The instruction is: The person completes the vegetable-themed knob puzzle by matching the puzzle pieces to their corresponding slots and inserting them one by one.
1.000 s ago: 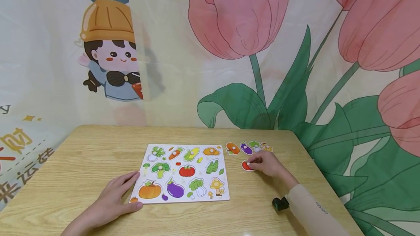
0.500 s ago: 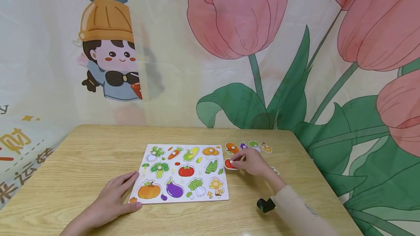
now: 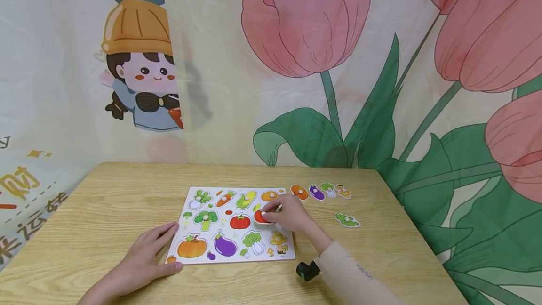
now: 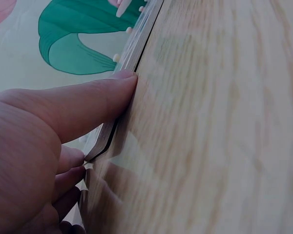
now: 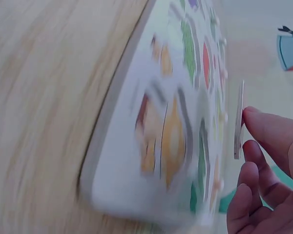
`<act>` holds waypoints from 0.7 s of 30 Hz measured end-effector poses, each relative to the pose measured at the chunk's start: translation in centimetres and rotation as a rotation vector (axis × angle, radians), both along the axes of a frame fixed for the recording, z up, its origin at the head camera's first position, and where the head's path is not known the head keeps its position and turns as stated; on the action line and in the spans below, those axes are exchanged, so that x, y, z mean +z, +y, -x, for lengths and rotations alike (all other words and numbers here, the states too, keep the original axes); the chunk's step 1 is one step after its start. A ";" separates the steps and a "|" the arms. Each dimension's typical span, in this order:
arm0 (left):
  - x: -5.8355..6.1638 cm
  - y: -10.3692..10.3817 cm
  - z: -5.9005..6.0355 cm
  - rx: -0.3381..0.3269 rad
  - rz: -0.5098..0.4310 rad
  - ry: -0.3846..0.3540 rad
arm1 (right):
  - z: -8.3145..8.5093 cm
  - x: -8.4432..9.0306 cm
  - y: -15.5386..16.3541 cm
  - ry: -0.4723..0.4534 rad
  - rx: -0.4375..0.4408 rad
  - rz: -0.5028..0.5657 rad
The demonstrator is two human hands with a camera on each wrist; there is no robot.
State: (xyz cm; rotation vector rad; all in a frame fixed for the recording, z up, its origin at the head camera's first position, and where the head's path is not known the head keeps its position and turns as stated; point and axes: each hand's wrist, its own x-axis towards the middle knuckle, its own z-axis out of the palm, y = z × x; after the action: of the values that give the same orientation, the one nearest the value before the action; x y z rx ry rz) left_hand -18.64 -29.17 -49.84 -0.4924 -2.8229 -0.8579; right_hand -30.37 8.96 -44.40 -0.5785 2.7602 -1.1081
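Note:
A wooden vegetable puzzle board [image 3: 186,228] lies flat on the table. My left hand [image 3: 146,258] rests at its near left corner, thumb along the front edge and straight fingers against the left side. In the left wrist view the thumb [image 4: 97,97] touches the board's edge. My right hand [image 3: 292,213] pinches a red tomato puzzle piece [image 3: 259,216] by its knob, over the board's right part. The right wrist view shows this thin piece [image 5: 239,122] edge-on, held above the board. Just left of it is the printed tomato recess [image 3: 240,221].
Pumpkin [image 3: 299,192], eggplant [image 3: 316,192], leafy green [image 3: 328,189] and mushroom [image 3: 343,191] pieces lie in a row beyond the board's right side. A green pea-pod-like piece [image 3: 347,220] lies nearer. A printed cloth [image 3: 220,84] hangs behind the table [image 3: 135,192].
My right hand has carried the tomato piece leftward from the table at the right to over the board. The green piece is uncovered now. My left hand stays at the board's corner.

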 end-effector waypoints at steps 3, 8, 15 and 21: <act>0.1 0.1 0.0 0.000 0.005 0.004 | -0.2 -0.1 -1.4 -0.026 -0.012 0.026; 0.1 0.1 0.0 0.002 0.012 0.001 | -0.5 -0.5 -3.4 -0.040 -0.017 0.040; 0.1 0.1 -0.1 0.003 0.006 0.011 | -0.6 -0.9 -5.4 0.004 -0.023 0.009; -0.1 0.1 0.0 -0.001 -0.005 0.035 | -0.6 -1.0 -6.4 -0.007 -0.027 0.010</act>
State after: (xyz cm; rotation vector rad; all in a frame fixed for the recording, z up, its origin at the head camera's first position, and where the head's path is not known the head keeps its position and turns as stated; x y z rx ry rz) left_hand -18.69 -29.07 -49.90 -0.5035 -2.7882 -0.8472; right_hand -29.74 2.56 -45.42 -0.5385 2.7659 -1.1273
